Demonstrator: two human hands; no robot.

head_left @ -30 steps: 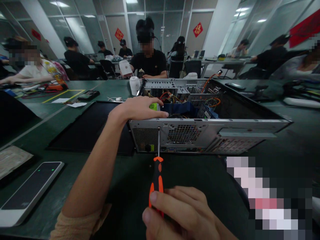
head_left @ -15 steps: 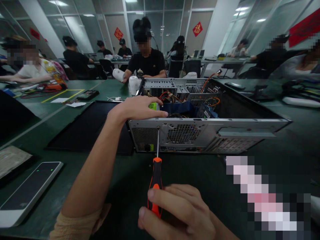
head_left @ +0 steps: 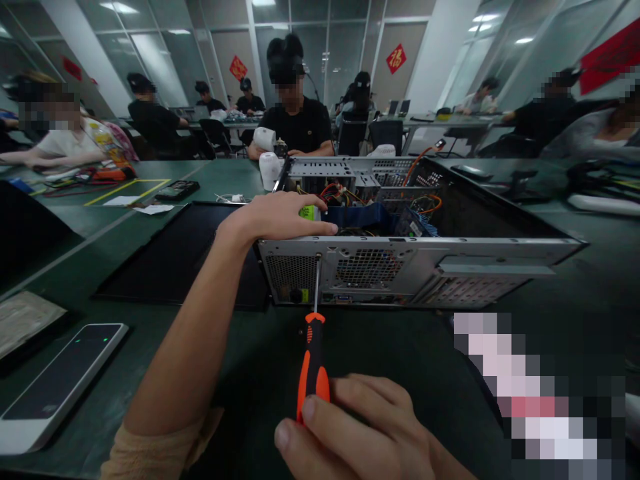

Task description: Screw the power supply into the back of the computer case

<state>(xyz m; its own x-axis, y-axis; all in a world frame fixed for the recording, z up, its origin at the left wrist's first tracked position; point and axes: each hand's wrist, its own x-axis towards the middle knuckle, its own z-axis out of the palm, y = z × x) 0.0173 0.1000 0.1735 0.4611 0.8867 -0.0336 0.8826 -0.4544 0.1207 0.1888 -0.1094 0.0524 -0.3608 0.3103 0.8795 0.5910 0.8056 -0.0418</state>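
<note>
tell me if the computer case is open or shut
Open: the computer case has no cover on its upper side, and coloured wires show inside.

The screwdriver (head_left: 315,347) has turned in the right fingers (head_left: 343,423); a white object (head_left: 265,139) opposite has shifted.

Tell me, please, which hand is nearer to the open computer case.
Left. The left hand rests on the computer case at its near upper edge; the right hand is farther off, in front of it, holding the screwdriver.
</note>
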